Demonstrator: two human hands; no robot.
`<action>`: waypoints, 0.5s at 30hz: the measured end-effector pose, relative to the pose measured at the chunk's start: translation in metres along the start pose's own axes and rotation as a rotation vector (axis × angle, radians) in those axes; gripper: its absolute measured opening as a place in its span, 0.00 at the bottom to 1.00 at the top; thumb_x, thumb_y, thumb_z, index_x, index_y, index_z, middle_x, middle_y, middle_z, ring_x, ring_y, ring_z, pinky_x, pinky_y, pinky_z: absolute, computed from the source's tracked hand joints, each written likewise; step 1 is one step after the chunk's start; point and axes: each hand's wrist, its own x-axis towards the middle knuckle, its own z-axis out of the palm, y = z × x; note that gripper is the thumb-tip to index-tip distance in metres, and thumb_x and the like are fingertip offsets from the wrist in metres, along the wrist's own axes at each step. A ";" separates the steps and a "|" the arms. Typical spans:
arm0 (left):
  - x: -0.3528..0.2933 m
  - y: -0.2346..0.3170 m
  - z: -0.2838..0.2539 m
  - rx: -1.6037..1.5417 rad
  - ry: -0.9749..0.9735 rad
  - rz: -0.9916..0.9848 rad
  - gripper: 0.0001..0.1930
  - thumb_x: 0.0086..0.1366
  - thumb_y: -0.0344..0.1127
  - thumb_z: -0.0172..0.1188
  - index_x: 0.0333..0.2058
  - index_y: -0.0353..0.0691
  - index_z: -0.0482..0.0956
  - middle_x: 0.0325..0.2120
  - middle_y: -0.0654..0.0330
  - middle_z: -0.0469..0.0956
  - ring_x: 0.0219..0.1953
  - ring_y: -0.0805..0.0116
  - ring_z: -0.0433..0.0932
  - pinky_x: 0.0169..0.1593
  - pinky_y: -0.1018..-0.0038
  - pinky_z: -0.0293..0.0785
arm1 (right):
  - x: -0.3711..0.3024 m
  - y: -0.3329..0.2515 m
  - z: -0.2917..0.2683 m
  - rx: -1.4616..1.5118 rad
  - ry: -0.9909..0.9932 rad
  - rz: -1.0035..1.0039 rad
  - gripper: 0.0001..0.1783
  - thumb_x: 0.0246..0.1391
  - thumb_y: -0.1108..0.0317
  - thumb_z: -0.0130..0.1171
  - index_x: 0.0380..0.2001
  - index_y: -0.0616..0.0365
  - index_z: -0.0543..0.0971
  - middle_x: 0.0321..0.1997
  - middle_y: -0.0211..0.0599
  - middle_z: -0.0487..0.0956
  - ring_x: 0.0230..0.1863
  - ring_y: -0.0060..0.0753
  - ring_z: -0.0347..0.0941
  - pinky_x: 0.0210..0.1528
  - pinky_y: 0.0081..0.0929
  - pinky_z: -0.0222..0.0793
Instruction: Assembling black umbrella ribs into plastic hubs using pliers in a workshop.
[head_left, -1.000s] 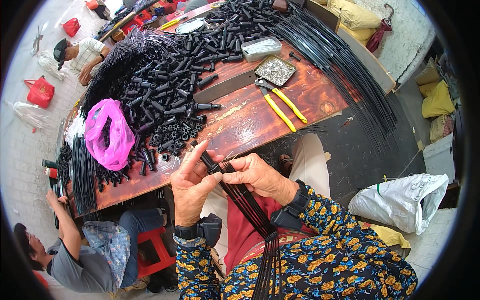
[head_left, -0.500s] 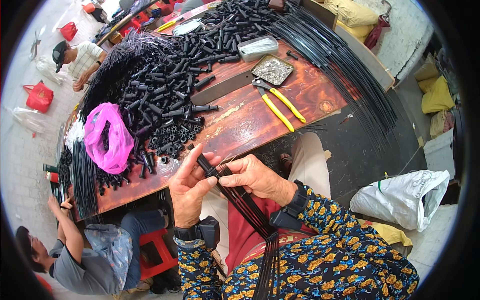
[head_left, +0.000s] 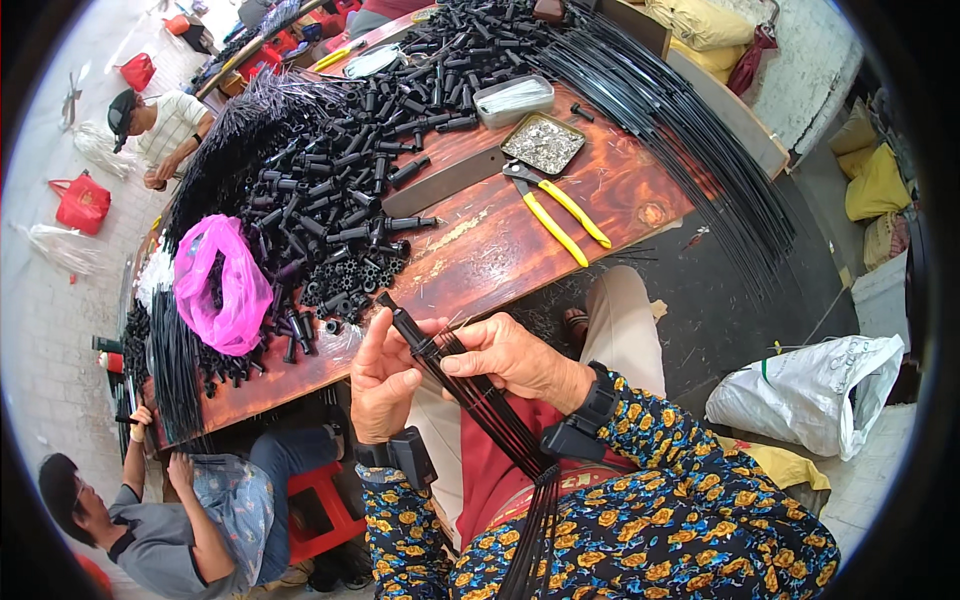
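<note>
Left fingers (head_left: 373, 340) hold a black tube (head_left: 407, 327); right fingers (head_left: 468, 363) pinch thin rods (head_left: 500, 430).

Black rods (head_left: 538, 520) cut off at the picture's bottom, right hand (head_left: 520, 362) with fingers partly hidden, dark bits (head_left: 134, 325) at the table's (head_left: 470, 262) left edge too small to tell

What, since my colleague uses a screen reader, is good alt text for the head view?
A person's left hand cups a black tubular part while the right hand pinches thin black rods extending from it toward the lap. A wooden table holds heaped black parts, yellow-handled cutters and a pink bag; a co-worker in grey sits lower left.
</note>
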 end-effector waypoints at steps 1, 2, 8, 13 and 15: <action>0.000 -0.002 -0.001 -0.047 -0.019 -0.007 0.36 0.57 0.22 0.62 0.65 0.50 0.63 0.54 0.40 0.72 0.60 0.45 0.69 0.63 0.53 0.64 | 0.000 0.000 0.000 0.014 0.008 -0.001 0.13 0.56 0.71 0.62 0.44 0.65 0.80 0.32 0.31 0.81 0.29 0.22 0.79 0.33 0.18 0.77; 0.000 -0.004 -0.003 -0.047 -0.019 -0.007 0.36 0.57 0.22 0.62 0.65 0.50 0.63 0.54 0.40 0.72 0.60 0.45 0.69 0.63 0.53 0.64 | 0.000 0.000 -0.001 0.014 0.008 -0.001 0.13 0.56 0.71 0.62 0.44 0.65 0.80 0.32 0.31 0.81 0.29 0.22 0.79 0.33 0.18 0.77; 0.000 -0.015 -0.009 -0.130 -0.023 0.008 0.36 0.59 0.23 0.61 0.65 0.54 0.63 0.55 0.40 0.71 0.62 0.44 0.67 0.63 0.50 0.62 | 0.000 0.000 -0.003 0.012 -0.008 0.027 0.12 0.57 0.70 0.62 0.43 0.65 0.80 0.32 0.33 0.81 0.29 0.23 0.79 0.33 0.19 0.78; 0.003 -0.016 -0.009 -0.120 -0.011 -0.010 0.36 0.58 0.22 0.62 0.64 0.54 0.64 0.54 0.41 0.73 0.61 0.44 0.68 0.63 0.51 0.64 | 0.000 -0.001 -0.003 0.029 0.000 0.035 0.11 0.57 0.69 0.61 0.41 0.64 0.80 0.31 0.33 0.81 0.29 0.23 0.79 0.31 0.18 0.76; 0.003 -0.014 -0.007 -0.114 0.003 -0.010 0.36 0.58 0.22 0.63 0.64 0.53 0.64 0.53 0.41 0.73 0.61 0.44 0.68 0.63 0.52 0.64 | 0.001 0.000 -0.004 0.020 -0.004 0.037 0.11 0.57 0.69 0.61 0.41 0.64 0.80 0.31 0.33 0.81 0.29 0.23 0.79 0.31 0.18 0.76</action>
